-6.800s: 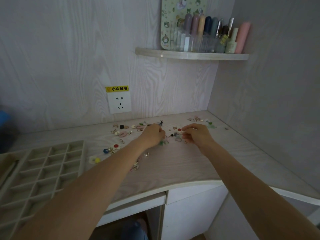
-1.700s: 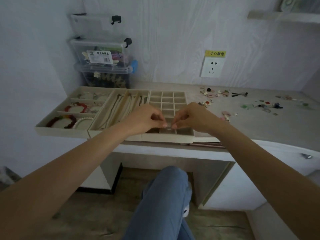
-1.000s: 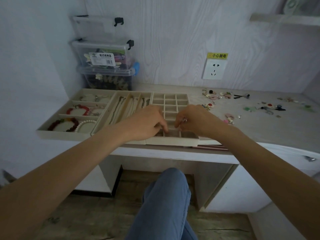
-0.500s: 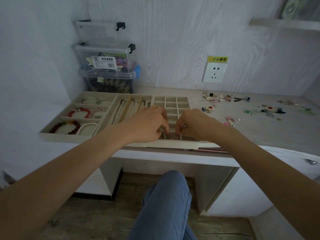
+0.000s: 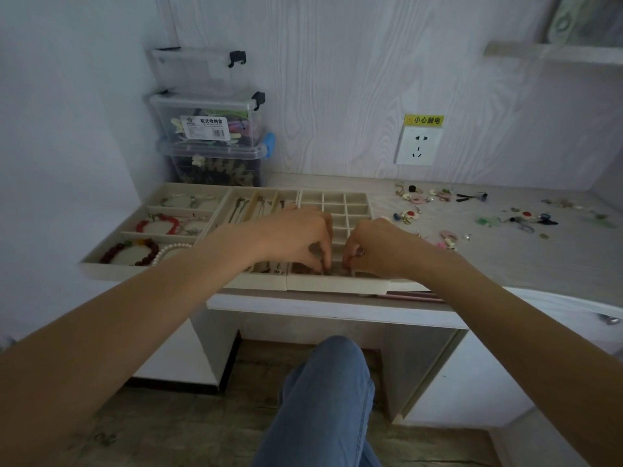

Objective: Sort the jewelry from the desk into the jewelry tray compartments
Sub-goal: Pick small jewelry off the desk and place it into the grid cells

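The beige jewelry tray with small square compartments (image 5: 357, 200) sits on the desk's near left part. My left hand (image 5: 296, 237) and my right hand (image 5: 377, 246) hover side by side over its nearest row, fingers curled down with the tips inside a front compartment. My right hand pinches a small dark jewelry piece (image 5: 360, 252) between thumb and finger. What my left fingertips hold is hidden. Loose jewelry (image 5: 416, 198) lies scattered on the desk to the right, with more pieces (image 5: 526, 217) farther right.
Left of the grid tray stand a necklace tray (image 5: 256, 203) and a bracelet tray (image 5: 158, 227) with red and pearl bracelets. Stacked clear storage boxes (image 5: 209, 129) fill the back left corner. A wall socket (image 5: 418, 146) is behind. My knee in jeans (image 5: 327, 382) is under the desk.
Both hands came from the scattered jewelry to the grid tray, held a small piece between them above it, then lowered their fingertips into the front row.
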The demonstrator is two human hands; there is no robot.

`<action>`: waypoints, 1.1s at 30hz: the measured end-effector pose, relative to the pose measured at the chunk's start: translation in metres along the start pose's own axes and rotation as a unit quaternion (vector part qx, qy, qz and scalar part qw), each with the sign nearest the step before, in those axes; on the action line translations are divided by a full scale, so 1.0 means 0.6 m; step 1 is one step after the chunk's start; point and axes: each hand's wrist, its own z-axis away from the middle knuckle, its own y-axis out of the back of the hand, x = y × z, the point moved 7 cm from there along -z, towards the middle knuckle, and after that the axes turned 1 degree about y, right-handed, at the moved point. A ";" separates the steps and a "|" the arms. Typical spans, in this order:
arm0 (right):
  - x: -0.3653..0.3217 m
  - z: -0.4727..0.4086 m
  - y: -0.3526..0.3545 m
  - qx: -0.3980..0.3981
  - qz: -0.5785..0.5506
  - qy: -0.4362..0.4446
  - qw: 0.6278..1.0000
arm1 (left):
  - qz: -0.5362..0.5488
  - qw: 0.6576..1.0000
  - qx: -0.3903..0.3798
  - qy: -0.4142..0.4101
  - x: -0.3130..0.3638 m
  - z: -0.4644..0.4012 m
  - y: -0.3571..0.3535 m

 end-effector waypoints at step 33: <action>0.019 0.011 0.020 0.005 -0.049 -0.014 0.999 | 0.018 0.999 0.015 0.039 0.001 0.021 0.002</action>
